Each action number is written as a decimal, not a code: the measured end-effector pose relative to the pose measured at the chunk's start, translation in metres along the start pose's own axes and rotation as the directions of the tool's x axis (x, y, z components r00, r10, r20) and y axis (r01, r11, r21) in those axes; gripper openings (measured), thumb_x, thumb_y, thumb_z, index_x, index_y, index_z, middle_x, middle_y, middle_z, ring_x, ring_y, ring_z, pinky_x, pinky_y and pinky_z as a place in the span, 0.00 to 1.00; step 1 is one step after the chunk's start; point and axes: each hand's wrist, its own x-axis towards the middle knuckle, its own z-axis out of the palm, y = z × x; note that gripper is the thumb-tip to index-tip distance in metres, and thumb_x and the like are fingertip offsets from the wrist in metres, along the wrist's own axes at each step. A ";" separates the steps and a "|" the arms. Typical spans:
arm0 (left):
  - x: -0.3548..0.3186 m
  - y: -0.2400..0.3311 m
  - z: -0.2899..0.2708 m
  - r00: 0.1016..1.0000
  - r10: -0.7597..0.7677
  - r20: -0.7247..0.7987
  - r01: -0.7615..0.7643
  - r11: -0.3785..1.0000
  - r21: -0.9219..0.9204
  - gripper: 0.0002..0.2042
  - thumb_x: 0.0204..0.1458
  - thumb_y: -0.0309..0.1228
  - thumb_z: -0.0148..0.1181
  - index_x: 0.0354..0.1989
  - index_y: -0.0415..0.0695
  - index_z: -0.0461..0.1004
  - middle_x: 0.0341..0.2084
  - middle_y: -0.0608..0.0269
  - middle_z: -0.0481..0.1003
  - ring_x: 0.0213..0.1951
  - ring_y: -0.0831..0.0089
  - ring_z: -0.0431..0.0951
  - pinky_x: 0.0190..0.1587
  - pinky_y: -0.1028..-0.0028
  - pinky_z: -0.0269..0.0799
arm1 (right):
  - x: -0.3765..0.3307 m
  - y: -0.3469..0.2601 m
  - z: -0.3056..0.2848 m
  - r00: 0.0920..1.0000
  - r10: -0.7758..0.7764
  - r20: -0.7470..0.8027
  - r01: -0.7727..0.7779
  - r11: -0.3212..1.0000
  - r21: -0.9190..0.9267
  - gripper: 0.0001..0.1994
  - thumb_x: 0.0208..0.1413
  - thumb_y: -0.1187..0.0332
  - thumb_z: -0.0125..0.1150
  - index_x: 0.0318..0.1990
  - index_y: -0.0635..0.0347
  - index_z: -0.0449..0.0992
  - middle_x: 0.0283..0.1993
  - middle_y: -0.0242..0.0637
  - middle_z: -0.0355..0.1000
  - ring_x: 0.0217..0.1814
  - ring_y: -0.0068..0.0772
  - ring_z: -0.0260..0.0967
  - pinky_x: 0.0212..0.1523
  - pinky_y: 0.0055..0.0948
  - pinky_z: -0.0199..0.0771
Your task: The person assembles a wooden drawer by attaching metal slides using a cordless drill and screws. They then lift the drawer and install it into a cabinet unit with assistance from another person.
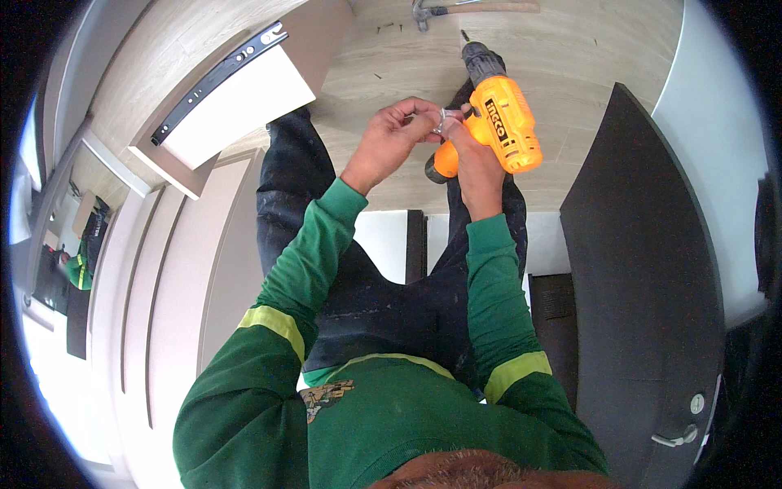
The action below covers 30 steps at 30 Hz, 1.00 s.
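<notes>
My right hand (479,167) is closed round the grip of an orange and black cordless drill (519,122). The drill's bit (465,37) points away from me, over the floor. My left hand (391,140) is closed in a pinch beside the drill. A small, clear, shiny thing (445,122), perhaps a bit of plastic bag, lies between my left fingertips and my right thumb. Its exact kind is too small to make out. To the left is a drawer (259,106) with a black metal slide (216,81) along its side.
A claw hammer (481,8) lies on the wood-look floor (570,49) at the far side, with several small screws (389,26) near it. Pale cabinet fronts (183,261) stand on the left. A dark door (643,244) with a lever handle (676,438) stands on the right.
</notes>
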 end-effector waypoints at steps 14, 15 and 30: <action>0.001 -0.013 -0.009 0.982 0.184 0.028 -0.186 0.971 0.152 0.13 0.72 0.39 0.46 0.47 0.42 0.67 0.35 0.64 0.73 0.35 0.78 0.75 0.39 0.76 0.75 | -0.001 -0.006 0.009 0.995 0.058 0.075 -0.073 0.974 0.213 0.11 0.59 0.71 0.66 0.46 0.62 0.73 0.41 0.32 0.74 0.41 0.25 0.73 0.43 0.29 0.75; -0.001 -0.010 -0.008 0.989 0.149 0.019 -0.150 0.977 0.151 0.13 0.73 0.40 0.44 0.46 0.42 0.66 0.33 0.65 0.72 0.33 0.78 0.74 0.37 0.76 0.74 | -0.001 -0.005 0.008 0.997 0.038 0.062 -0.049 0.981 0.187 0.11 0.59 0.71 0.66 0.46 0.62 0.72 0.40 0.32 0.74 0.39 0.25 0.74 0.41 0.29 0.75; -0.017 -0.007 0.004 0.988 0.154 0.005 -0.149 0.947 0.283 0.11 0.70 0.35 0.51 0.51 0.40 0.68 0.34 0.66 0.74 0.35 0.79 0.74 0.37 0.77 0.73 | -0.001 0.003 0.007 0.999 -0.005 -0.034 0.003 0.998 -0.064 0.10 0.59 0.70 0.64 0.45 0.61 0.73 0.35 0.32 0.74 0.33 0.28 0.73 0.36 0.30 0.75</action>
